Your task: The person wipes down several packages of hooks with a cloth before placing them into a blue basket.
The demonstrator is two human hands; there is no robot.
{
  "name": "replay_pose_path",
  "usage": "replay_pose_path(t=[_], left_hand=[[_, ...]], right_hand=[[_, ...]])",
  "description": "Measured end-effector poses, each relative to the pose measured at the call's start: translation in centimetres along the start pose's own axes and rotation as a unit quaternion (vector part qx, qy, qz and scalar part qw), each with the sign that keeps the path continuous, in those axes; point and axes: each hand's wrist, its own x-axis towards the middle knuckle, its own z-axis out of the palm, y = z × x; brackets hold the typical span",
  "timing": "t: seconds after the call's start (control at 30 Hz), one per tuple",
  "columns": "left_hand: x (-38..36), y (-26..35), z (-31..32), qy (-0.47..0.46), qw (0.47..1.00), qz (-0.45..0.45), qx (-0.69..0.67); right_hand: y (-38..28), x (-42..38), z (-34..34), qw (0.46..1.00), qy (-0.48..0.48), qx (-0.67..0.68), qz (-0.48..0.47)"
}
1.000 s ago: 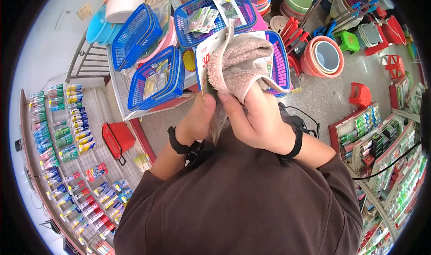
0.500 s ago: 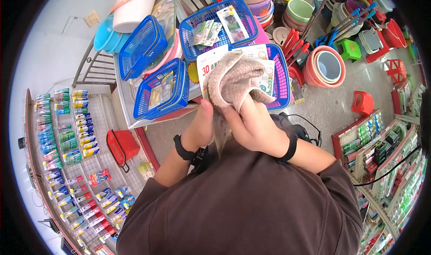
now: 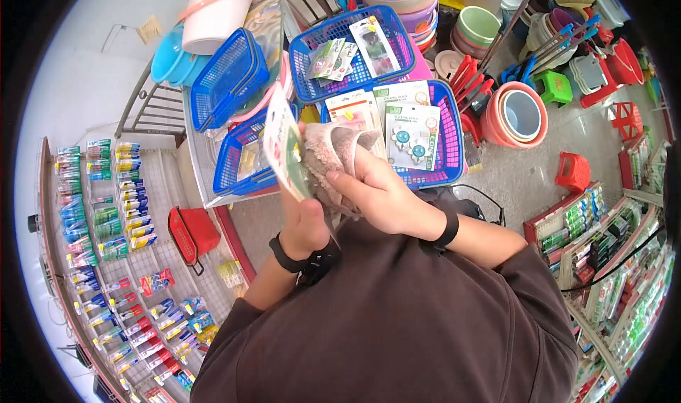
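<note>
My left hand is closed on a carded package, which is tilted nearly edge-on in front of my chest. A beige-brown cloth is bunched against the card's right side, with my right hand closed on it, thumb on top. Just beyond the hands stands a blue basket holding several carded packs, among them a white card with two teal round pieces. Part of that basket is hidden behind the cloth.
Another blue basket with small packs lies farther back. Empty blue basket sits left of it. Nested tubs stand on the floor at right. Shelves of packaged goods line the left; a red basket hangs there.
The card has turned from facing me to nearly edge-on and shifted left. The cloth has moved down and left, off the front of the card, uncovering packs in the near basket.
</note>
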Motion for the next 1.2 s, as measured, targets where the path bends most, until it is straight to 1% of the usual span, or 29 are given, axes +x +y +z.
replay_pose_path(t=[0.03,0.07,0.1,0.13,0.17,0.2,0.27,0.3,0.33,0.4,0.43,0.47,0.53,0.67,0.73,0.77,0.8,0.87,0.9,0.93,0.97,1.0,1.03,1.07,1.13,1.17,1.2], left_hand=[[0.4,0.0,-0.2,-0.004,1.0,0.0,0.001],[0.8,-0.1,-0.5,0.031,0.999,0.028,0.005],[1.3,-0.2,-0.7,0.066,0.996,0.055,0.008],[1.5,-0.2,-0.7,0.101,0.992,0.081,0.01],[1.8,0.0,-0.2,0.139,0.987,0.071,0.045],[2.2,0.7,0.0,0.133,0.988,0.071,0.044],[3.1,2.5,0.6,0.138,0.99,0.024,0.028],[3.7,2.4,0.8,0.15,0.987,0.045,0.026],[4.1,2.0,0.7,0.146,0.988,0.043,0.024],[4.5,1.5,0.1,0.157,0.981,0.1,0.059],[4.5,1.6,-0.2,0.148,0.983,0.087,0.062],[4.5,1.9,-0.1,0.148,0.983,0.084,0.064],[4.8,2.3,0.2,0.169,0.984,0.04,0.03],[5.4,2.3,-1.0,0.187,0.981,0.057,-0.005],[5.5,3.1,-0.2,0.198,0.979,0.035,-0.016],[5.4,2.7,-0.5,0.183,0.982,0.05,-0.006],[5.2,2.4,-0.5,0.184,0.981,0.053,-0.006],[4.7,2.0,0.1,0.134,0.99,0.039,0.022],[3.9,2.3,0.8,0.106,0.994,0.006,0.026],[3.6,2.0,1.4,0.106,0.994,0.008,0.026],[3.3,1.5,2.0,0.105,0.994,-0.002,0.009],[3.2,1.3,2.3,0.103,0.995,-0.012,-0.009],[3.1,1.5,2.2,0.079,0.996,-0.033,0.003],[3.1,1.8,2.0,0.077,0.997,-0.031,0.002],[3.0,2.3,1.3,-0.023,0.995,-0.092,-0.011],[2.8,2.4,1.2,-0.023,0.996,-0.091,-0.01],[2.6,2.4,1.1,-0.035,0.995,-0.096,0.0]], right_hand=[[0.1,0.2,0.1,0.998,-0.017,0.053,0.019],[0.2,0.2,0.2,0.993,-0.03,0.107,0.039],[0.1,0.1,0.2,0.993,-0.023,0.109,0.037],[-0.4,-0.2,0.3,0.999,-0.039,0.03,0.016],[-1.0,-0.3,0.4,0.997,-0.056,-0.051,-0.006],[-1.7,-0.2,0.5,0.997,-0.05,-0.051,-0.009],[-3.0,-0.4,0.5,0.98,-0.08,-0.178,-0.031],[-2.0,-0.3,0.9,0.971,-0.052,-0.209,-0.103],[-2.3,-0.5,0.8,0.971,-0.047,-0.209,-0.102],[-3.2,-0.8,0.6,0.958,-0.1,-0.267,-0.024],[-2.8,-1.0,0.6,0.949,-0.105,-0.295,-0.03],[-2.6,-1.2,0.6,0.95,-0.106,-0.292,-0.028],[-2.4,-1.5,0.4,0.93,-0.116,-0.337,-0.087],[-1.9,-2.6,0.3,0.925,-0.141,-0.335,-0.112],[-2.4,-2.8,0.4,0.907,-0.111,-0.352,-0.201],[-2.0,-2.8,0.4,0.907,-0.114,-0.351,-0.204],[-1.5,-2.8,0.4,0.917,-0.1,-0.335,-0.19],[-1.7,-2.8,0.4,0.926,-0.086,-0.32,-0.178],[-2.1,-2.9,0.5,0.933,-0.066,-0.304,-0.179],[-2.5,-2.9,0.6,0.94,-0.044,-0.288,-0.18],[-2.4,-2.9,0.6,0.939,-0.044,-0.288,-0.183],[-2.1,-2.9,0.5,0.94,-0.03,-0.275,-0.199],[-1.9,-2.9,0.5,0.941,-0.016,-0.262,-0.215],[-1.9,-3.0,0.4,0.94,-0.015,-0.263,-0.217],[-1.9,-3.3,0.4,0.944,-0.022,-0.257,-0.208],[-1.9,-3.3,0.4,0.943,-0.022,-0.257,-0.209],[-2.0,-3.2,0.3,0.937,-0.019,-0.257,-0.236]])
